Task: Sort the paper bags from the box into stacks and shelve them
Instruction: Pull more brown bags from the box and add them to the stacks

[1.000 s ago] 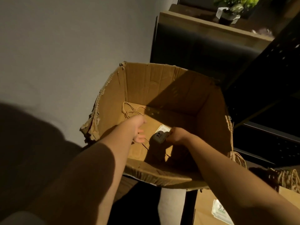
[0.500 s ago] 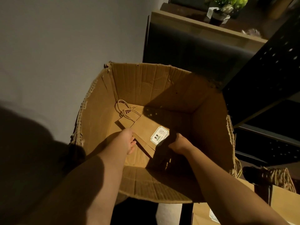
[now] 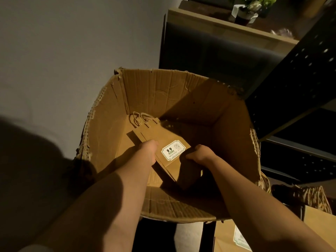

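A worn, open cardboard box stands in front of me. Inside it lies a small stack of flat brown paper bags with twine handles at the far end and a white "9.9" label on top. My left hand grips the stack's left edge. My right hand grips its right near edge, fingers curled over the paper. The stack is tilted, its near end raised off the box floor.
A black perforated metal shelf rack stands right of the box. More brown paper bags with twine handles lie at lower right. A dark cabinet with a potted plant is behind. A grey wall is on the left.
Both hands have closed on the stack of bags and drawn it nearer and upward. The label now shows fully. The small dark object near my right hand a second ago is gone from view.
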Demonstrator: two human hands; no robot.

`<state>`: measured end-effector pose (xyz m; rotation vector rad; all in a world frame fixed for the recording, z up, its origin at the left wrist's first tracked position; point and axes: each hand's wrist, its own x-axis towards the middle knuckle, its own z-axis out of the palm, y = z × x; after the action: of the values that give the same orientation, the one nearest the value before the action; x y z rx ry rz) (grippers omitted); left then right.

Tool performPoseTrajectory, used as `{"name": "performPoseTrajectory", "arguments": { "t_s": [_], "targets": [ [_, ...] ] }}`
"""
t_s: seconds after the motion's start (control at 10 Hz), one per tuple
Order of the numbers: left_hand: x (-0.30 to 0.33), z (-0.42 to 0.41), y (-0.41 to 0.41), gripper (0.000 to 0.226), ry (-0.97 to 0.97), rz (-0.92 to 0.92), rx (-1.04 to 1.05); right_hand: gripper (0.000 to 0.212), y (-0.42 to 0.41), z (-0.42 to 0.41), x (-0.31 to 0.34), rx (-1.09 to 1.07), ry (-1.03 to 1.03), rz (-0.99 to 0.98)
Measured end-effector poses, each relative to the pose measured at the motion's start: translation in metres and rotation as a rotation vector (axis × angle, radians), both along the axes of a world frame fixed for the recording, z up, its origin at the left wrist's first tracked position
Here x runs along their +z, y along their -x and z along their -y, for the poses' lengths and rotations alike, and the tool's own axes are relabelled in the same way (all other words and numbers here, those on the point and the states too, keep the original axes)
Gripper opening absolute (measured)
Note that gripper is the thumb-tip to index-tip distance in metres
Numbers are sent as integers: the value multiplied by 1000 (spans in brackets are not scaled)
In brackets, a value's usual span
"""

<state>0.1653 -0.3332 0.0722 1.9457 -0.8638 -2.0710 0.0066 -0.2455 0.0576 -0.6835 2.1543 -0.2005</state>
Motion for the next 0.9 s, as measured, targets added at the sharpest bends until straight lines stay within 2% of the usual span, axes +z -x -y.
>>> {"name": "performPoseTrajectory", "arguments": {
  "t_s": [0.1, 0.2, 0.3, 0.4, 0.5, 0.6, 0.7, 0.8, 0.9],
  "targets": [
    [-39, 12, 1, 50, 34, -43, 107, 36, 0, 2, 1, -108, 47, 134],
    [-18, 5, 1, 51, 32, -31, 70, 33, -1, 0, 7, -114, 106, 279],
    [-1, 4, -1, 49, 81, 41, -7, 18, -3, -3, 24, -77, 241, 446],
    [8, 14, -6, 64, 94, -33, 50, 22, -2, -3, 42, -56, 373, 601],
    [-18, 35, -8, 75, 112, -140, 158, 25, -2, -6, 62, -56, 481, 694],
    [53, 12, -9, 51, 238, -241, 218, 27, -3, -14, 86, -64, 557, 680],
    [100, -5, -6, 37, 435, -315, 249, 33, -8, -27, 109, -86, 650, 650],
    [135, -23, -9, 48, 654, -366, 222, 33, -24, -42, 132, -80, 776, 559],
    [163, -41, -18, 63, 854, -398, 156, 25, -42, -62, 150, -58, 923, 558]
  ]
}}
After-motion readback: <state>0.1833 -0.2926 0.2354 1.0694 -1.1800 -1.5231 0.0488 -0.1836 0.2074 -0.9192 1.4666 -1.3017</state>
